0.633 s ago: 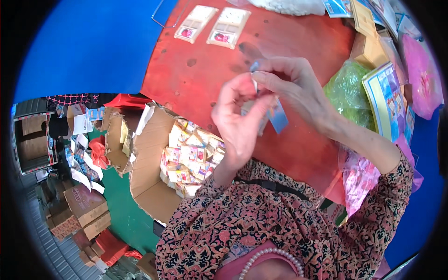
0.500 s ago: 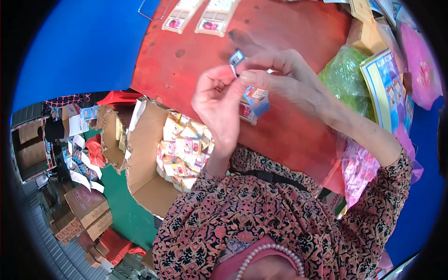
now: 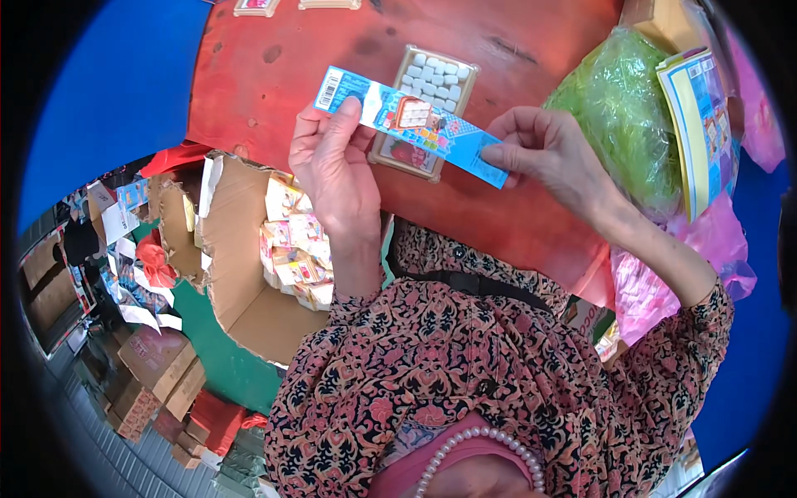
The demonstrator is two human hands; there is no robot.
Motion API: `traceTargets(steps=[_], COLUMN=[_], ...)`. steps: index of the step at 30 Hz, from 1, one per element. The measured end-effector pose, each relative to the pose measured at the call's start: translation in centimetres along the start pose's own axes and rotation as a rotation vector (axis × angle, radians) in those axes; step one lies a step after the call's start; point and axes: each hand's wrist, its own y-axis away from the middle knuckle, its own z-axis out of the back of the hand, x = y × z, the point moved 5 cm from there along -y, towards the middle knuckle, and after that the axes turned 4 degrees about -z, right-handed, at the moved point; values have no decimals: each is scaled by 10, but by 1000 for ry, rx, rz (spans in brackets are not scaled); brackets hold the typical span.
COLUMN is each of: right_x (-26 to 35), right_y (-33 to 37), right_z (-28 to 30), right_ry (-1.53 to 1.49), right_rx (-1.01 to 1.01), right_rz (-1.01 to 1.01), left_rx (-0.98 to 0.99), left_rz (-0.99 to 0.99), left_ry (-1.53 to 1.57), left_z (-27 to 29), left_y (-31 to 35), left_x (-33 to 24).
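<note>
A long blue printed card strip (image 3: 452, 139) is stretched flat between my hands, slanting down to the right. My left hand (image 3: 336, 170) pinches its left end, thumb on top. At the other end, the thumb and fingers of my right hand (image 3: 552, 158) grip it. Beneath the strip, on the red tabletop, lies a beige plastic tray (image 3: 471, 85) with rows of small white pieces (image 3: 429, 73) at its far end. A red fruit picture (image 3: 408, 155) shows at its near end. The strip hides the tray's middle.
More beige trays (image 3: 330, 3) lie at the table's far edge. To the left stands an open cardboard box (image 3: 241, 241) with several small packs (image 3: 295, 241). On the right are a green plastic bag (image 3: 610, 108), a stack of printed card sheets (image 3: 693, 124) and pink plastic bags (image 3: 647, 282).
My hands have moved apart, and the strip, bunched between them before, is now drawn out flat. The tray beneath shows more. The view has shifted, with the far trays nearer the upper edge.
</note>
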Motion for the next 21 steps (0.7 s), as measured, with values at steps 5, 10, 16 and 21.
traceTargets(steps=[5, 10, 16, 21], right_x=[-3, 2, -1, -4], right_y=[-11, -23, -30, -33], right_z=[0, 1, 1, -3], right_ry=[46, 149, 156, 177], right_rx=[-51, -132, -162, -152], right_rz=[4, 50, 1, -30], left_rx=[8, 19, 5, 11], left_rz=[-72, -180, -184, -218], left_ry=[-126, -197, -248, -309], left_z=[8, 8, 12, 10], left_y=[-4, -9, -15, -14], left_x=[2, 7, 15, 13])
